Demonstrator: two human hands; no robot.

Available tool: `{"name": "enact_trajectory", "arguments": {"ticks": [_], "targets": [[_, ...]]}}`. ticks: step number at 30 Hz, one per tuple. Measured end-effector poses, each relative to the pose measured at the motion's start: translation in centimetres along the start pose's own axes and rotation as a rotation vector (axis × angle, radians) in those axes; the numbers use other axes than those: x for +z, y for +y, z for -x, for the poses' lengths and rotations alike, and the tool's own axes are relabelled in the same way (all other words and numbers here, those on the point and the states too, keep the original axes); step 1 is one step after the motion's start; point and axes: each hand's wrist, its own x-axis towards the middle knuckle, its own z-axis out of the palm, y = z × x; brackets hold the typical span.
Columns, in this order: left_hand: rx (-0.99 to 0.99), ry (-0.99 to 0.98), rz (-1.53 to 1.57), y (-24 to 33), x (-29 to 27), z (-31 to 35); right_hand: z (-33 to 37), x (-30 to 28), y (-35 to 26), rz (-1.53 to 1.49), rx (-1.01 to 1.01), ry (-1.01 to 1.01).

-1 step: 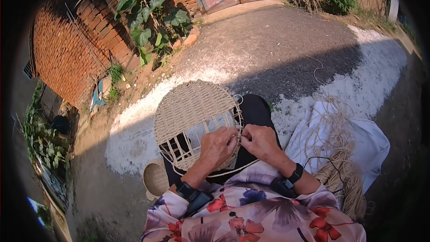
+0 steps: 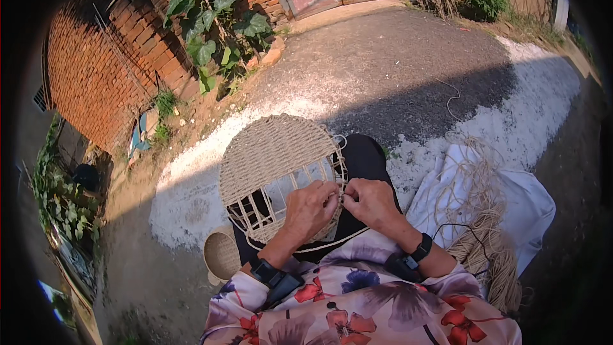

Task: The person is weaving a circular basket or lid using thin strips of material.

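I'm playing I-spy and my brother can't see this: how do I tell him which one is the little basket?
Find the person's dark trousers, with the big round woven piece lying across the lap. Look low down, just past the person's left leg, for the little basket. It's the much smaller one, closely woven where it shows, while the big piece has open gaps.

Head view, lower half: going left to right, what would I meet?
Leafy green plants, small round woven basket, left hand, right hand, tangled pile of tan cord.
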Motion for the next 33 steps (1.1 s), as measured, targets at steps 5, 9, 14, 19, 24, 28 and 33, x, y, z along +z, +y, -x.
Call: {"name": "enact_trajectory", "arguments": {"ticks": [5,9,14,19,24,28,33], "targets": [[-0.003,-0.034,-0.006,-0.2,-0.2,0.0,0.4,0.3,-0.2,0.071,-0.029,0.007],[-0.005,-0.039,-0.006,-0.1,-0.3,0.0,0.7,0.9,0.0,0.099,-0.079,0.064],[-0.003,-0.038,-0.015,-0.3,0.0,0.0,0.7,1.7,-0.1,0.14,-0.153,0.142],[-0.067,-0.032,0.144,0.5,-1.0,-0.3,0.2,-0.4,0.7,0.196,-0.111,0.215],[-0.075,-0.051,0.131,-0.2,-0.6,0.0,0.4,-2.3,1.4,0.064,-0.104,-0.004],[-0.037,-0.03,0.109,-0.1,-0.5,-0.1,0.5,-0.4,0.6,0.102,-0.234,0.089],[-0.133,-0.076,0.17,0.2,-1.0,-0.1,0.4,0.0,0.7,0.166,-0.251,0.155]]}}
